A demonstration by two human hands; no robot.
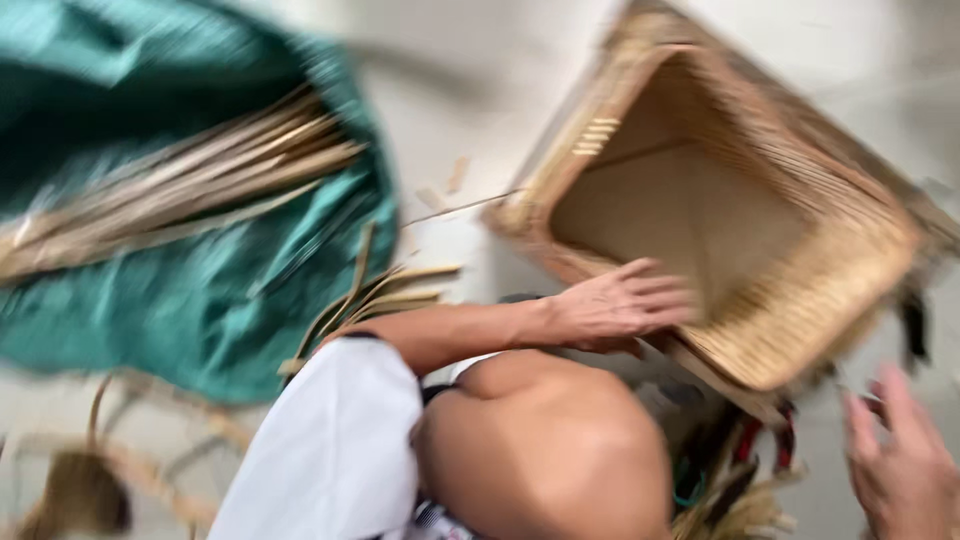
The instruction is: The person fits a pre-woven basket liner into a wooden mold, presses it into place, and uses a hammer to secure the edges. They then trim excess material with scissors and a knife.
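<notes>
— Where's the basket from where you're watching?

— The square woven basket [720, 220] lies tipped on the pale floor [470, 60], its open mouth turned up toward the head camera, upper right of the view. I'd judge it's tilted that way so the rim and inside wall face the person.

— And the hands?

— The left hand [620, 305] lies flat on the near rim, fingers spread and straight, pressing rather than gripping (steadying it, I'd say). The forearm reaches across above a bent knee [545, 450]. The right hand [905, 460] hangs low at the right edge, apart from the basket, fingers loosely open, holding nothing that I can see.

— What's around it?

— A bundle of cane strips [190, 185] rests on a green cloth [200, 300] at the left, well apart from the basket; I'd guess the cloth keeps them together. More loose strips [390, 290] lie between cloth and arm. The frame is blurred, so the dark bits under the basket I can't identify.
</notes>
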